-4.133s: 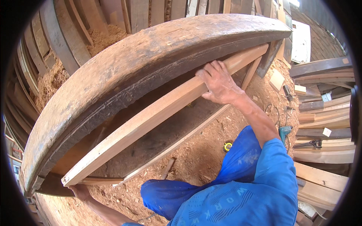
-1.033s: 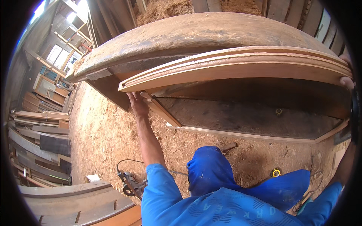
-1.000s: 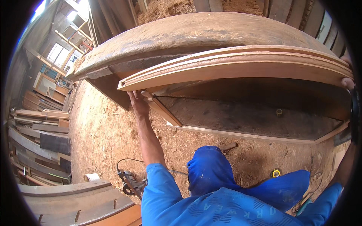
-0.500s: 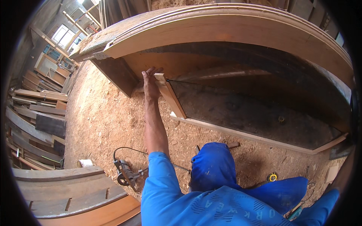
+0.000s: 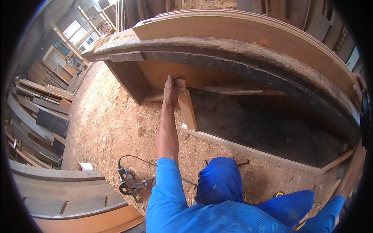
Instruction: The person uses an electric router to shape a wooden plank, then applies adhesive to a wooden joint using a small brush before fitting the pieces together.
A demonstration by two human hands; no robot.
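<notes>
My left hand (image 5: 173, 86) is closed round the upper end of a short wooden side piece (image 5: 187, 110). This piece belongs to a wooden frame (image 5: 248, 151) with a dark panel (image 5: 252, 120), tilted against the front of a workbench (image 5: 217, 42). At the far right, my right hand (image 5: 358, 90) has its fingers bent over the end of a long wooden board (image 5: 225, 28). The board lies along the bench top; part of this hand is hidden at the picture's dark rim.
Wood shavings cover the floor (image 5: 105, 112). A corded power tool (image 5: 130, 182) lies left of my knee, near slotted planks (image 5: 66, 194). A yellow-and-black tape measure (image 5: 278, 193) is on the floor to the right. Stacked timber (image 5: 39, 112) fills the left side.
The long board has shifted back and right from the bench's near edge, baring the dark edge. My right hand has come into view at its end. My left hand now wraps the side piece.
</notes>
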